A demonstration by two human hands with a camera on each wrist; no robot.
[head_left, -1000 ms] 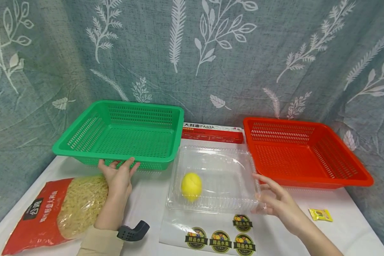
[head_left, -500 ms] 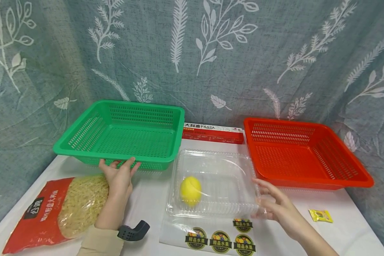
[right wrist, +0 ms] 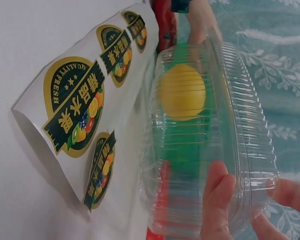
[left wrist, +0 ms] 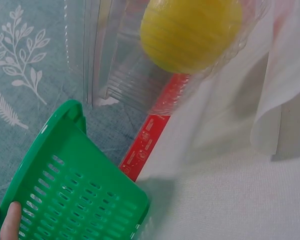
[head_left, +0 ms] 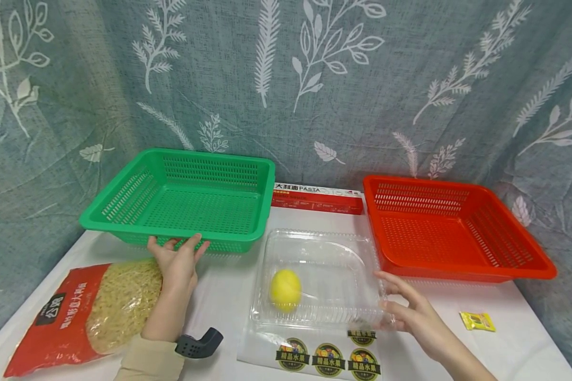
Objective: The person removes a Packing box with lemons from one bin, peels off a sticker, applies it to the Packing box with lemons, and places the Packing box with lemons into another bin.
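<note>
On my feed, right hand (head_left: 412,307) pinches the right edge of the clear box (head_left: 333,278), thumb against fingers. Box is between the baskets, near edge overlapping the sticker sheet (head_left: 267,346) from my angle; can't tell if it touches. Lemon (head_left: 286,290) inside, left end. Left hand (head_left: 175,264) pinches the front rim of the green basket (head_left: 128,229); pasta bag (head_left: 100,312) just beside that wrist.

Left of the clear box (head_left: 331,275): free tablecloth (head_left: 226,296) (green basket (head_left: 202,209) blocks beyond).
</note>
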